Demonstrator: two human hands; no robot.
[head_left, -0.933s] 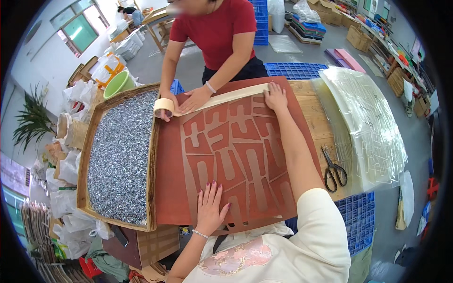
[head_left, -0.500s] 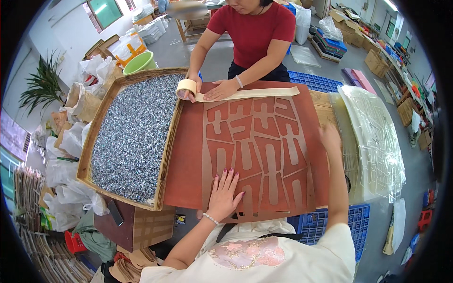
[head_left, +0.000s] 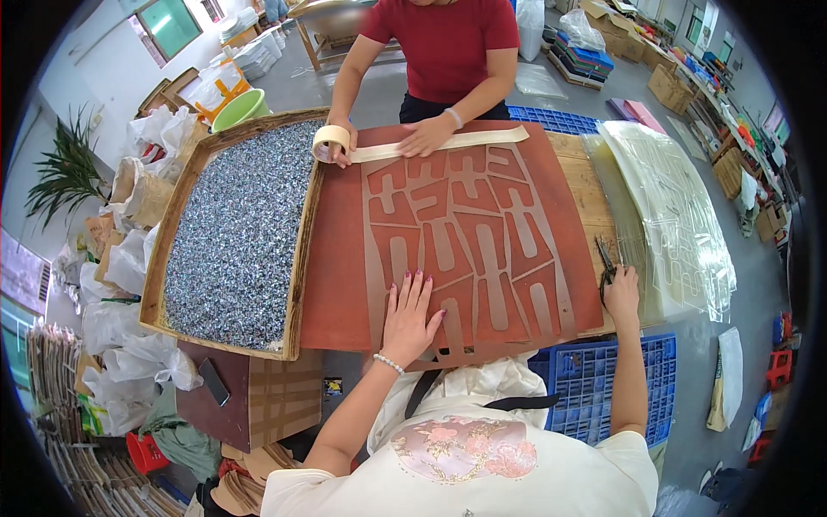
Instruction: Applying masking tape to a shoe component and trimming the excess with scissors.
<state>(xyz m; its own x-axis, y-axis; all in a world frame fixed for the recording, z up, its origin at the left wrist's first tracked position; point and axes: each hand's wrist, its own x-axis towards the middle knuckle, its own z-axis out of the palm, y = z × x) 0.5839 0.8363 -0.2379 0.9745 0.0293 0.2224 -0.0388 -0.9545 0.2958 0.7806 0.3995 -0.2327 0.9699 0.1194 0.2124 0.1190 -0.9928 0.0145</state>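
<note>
A red-brown board (head_left: 338,258) lies on the table with a translucent cut-out stencil sheet (head_left: 517,226) over it. My left hand (head_left: 412,314) presses flat on the stencil's near edge, fingers spread. My right hand (head_left: 622,297) sits at the board's right edge, fingers curled on the handles of black scissors (head_left: 602,258). Across the table a person in a red shirt holds a roll of beige tape (head_left: 331,139) at the board's far left corner. Their other hand (head_left: 426,134) presses the tape strip (head_left: 482,138) along the far edge.
A wooden tray (head_left: 297,258) of speckled grey granules adjoins the board on the left. Clear plastic sheets (head_left: 676,207) are stacked on the right. A blue crate (head_left: 594,379) stands below the table's near edge. A green basin (head_left: 239,108) and bags crowd the far left.
My right hand left the board's far edge and drew back to the scissors at the right. The left hand stayed flat on the stencil. The other person keeps taping.
</note>
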